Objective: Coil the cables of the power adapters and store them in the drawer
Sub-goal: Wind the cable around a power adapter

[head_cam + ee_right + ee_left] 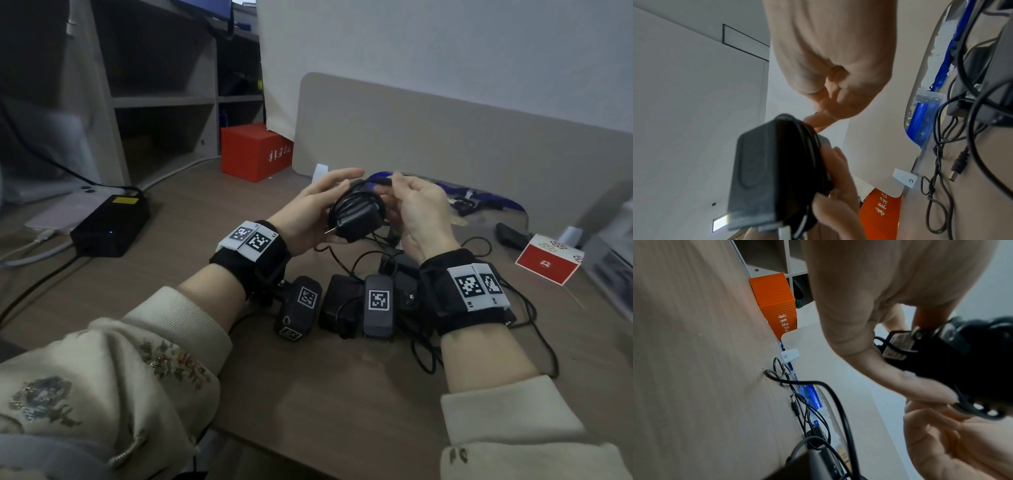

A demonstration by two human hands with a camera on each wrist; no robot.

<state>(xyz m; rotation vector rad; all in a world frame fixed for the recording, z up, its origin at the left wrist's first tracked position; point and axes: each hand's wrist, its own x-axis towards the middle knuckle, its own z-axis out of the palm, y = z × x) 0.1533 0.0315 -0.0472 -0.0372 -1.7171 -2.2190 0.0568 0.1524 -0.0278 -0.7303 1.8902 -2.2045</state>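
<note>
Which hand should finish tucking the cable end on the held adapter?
Right. The right hand already pinches the cable end above the coil, while the left hand holds the adapter steady.

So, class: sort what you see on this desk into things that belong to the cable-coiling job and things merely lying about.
Job:
held power adapter
its cable
adapters on the desk
loose cables

Lying about:
orange box
red card box
blue packet

We hold both forearms raised side by side, our left hand [310, 214] cupped with fingers curled, our right hand [416, 209] pinching at its fingertips.
</note>
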